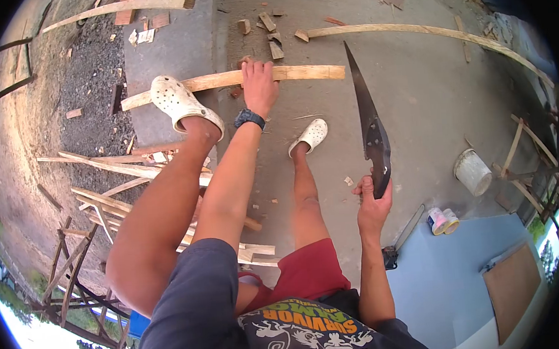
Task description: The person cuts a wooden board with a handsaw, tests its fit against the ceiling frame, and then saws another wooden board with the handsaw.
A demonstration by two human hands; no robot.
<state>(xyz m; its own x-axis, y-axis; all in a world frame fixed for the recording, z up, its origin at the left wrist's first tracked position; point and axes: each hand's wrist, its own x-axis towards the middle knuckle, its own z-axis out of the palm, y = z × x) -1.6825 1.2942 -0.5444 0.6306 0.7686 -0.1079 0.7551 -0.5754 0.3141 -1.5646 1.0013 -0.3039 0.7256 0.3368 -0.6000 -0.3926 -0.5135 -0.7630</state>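
My left hand (pixel 260 88), with a dark watch on its wrist, is closed over a narrow wooden plank (pixel 311 72). My left foot, in a white clog (pixel 174 101), rests on the same plank toward its left end. To the right, my right hand (pixel 375 203) grips the black handle of a handsaw (pixel 366 103). The saw's long dark blade points away from me, its tip near the plank's right end but apart from it. My right foot wears the other white clog (pixel 315 133) and stands on the concrete.
Wood offcuts (pixel 267 23) lie beyond the plank, near a long strip (pixel 399 28). More lumber (pixel 107 164) is piled at left. A white bucket (pixel 472 172), two small tubs (pixel 441 220) and a light-blue surface (pixel 442 273) are at right.
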